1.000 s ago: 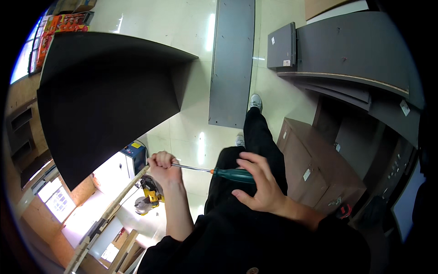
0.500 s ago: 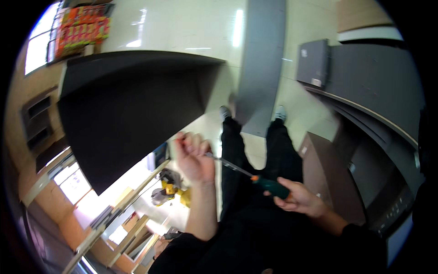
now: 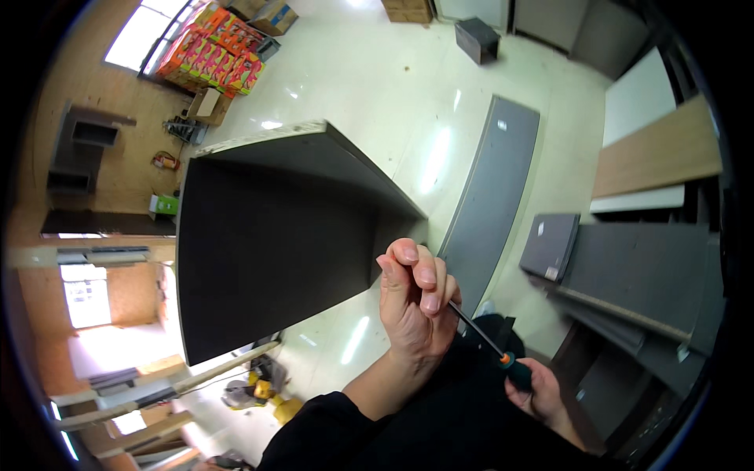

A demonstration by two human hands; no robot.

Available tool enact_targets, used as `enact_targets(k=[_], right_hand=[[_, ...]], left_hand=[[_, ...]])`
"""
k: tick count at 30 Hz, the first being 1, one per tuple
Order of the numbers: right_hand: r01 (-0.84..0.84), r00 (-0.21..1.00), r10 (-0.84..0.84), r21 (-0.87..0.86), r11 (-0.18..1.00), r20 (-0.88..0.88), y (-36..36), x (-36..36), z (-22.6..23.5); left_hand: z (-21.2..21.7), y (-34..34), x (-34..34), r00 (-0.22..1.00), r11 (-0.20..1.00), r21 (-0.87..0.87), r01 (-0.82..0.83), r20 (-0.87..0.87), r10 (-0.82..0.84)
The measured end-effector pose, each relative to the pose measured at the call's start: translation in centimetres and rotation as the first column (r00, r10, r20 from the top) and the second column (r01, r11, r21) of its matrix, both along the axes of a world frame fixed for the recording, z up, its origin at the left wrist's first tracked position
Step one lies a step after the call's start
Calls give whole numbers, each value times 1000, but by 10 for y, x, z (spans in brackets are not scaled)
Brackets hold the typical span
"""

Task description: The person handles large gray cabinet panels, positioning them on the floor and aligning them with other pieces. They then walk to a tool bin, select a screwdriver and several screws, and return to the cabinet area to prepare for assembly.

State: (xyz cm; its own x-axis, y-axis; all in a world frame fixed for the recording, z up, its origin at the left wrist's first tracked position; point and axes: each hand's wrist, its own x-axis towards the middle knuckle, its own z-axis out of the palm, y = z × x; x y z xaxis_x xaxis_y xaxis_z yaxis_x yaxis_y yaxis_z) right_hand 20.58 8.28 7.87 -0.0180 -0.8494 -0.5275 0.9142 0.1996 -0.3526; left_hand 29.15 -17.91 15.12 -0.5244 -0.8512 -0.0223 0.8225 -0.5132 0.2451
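Observation:
A screwdriver (image 3: 515,372) with a dark green handle, an orange collar and a long metal shaft is gripped by its handle in my right hand (image 3: 543,395). Its shaft slants up and left to my left hand (image 3: 415,314), where the tip disappears behind the outer fingers. That hand is raised palm toward me with the fingers curled in and the thumb close to them. Whatever it may hold between them is hidden. Just left of and beyond it stands a dark grey box-like furniture carcass (image 3: 267,259) with a pale, unfinished top edge.
A long grey board (image 3: 496,188) lies on the floor ahead. To the right are stacked dark panels (image 3: 640,263) and a small dark box (image 3: 550,245). Colourful cartons (image 3: 212,55) stand at far left. A yellow and black power tool (image 3: 255,388) sits at lower left.
My view has tilted up, showing more floor ahead. The left hand now appears higher and further right, and the right hand lower and further right, still holding the screwdriver.

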Motion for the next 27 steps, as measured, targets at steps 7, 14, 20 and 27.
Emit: enact_targets(k=[7, 14, 20, 27], right_hand=[[6, 943, -82, -230, 973, -323, -59, 17, 50], [178, 324, -421, -382, 907, -847, -58, 26, 45], [280, 29, -634, -602, 747, -773, -65, 37, 85], [-258, 961, 277, -422, 869, -17, -9, 16, 75]], left_hand=[[68, -37, 22, 938, 966, -246, 81, -309, -157], [97, -29, 46, 915, 955, -290, 68, -363, -176], [117, -17, 60, 902, 931, -362, 34, -389, -184], [135, 8, 56, 833, 772, -568, 286, -251, -493]])
